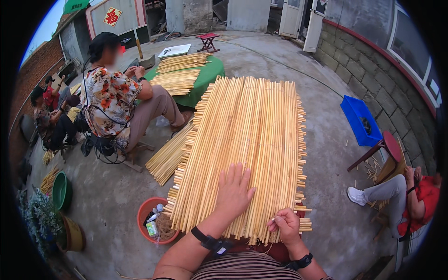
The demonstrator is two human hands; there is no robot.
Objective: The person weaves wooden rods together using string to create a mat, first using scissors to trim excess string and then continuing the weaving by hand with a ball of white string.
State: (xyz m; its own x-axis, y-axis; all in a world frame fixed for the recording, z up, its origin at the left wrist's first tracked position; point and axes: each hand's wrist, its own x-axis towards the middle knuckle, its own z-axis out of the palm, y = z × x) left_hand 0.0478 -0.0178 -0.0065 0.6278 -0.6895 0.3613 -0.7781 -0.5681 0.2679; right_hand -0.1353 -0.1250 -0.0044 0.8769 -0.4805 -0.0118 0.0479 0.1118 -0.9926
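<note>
In front of me lies a mat of pale yellow reed stalks, laid side by side and running away from me, with crosswise stalk ends poking out along both sides. My left hand rests flat on its near part, palm down, fingers spread. At the near right corner my right hand is closed in a pinch over the stalk ends. Whatever is between those fingertips is too small to make out. Thin loose strands hang below the mat's near edge, close to the right hand.
An orange basin with fibre and small packages stands at left. Beside the mat lies a reed bundle. A seated person works by a green-covered table; another person sits at right, near a stool and blue crate.
</note>
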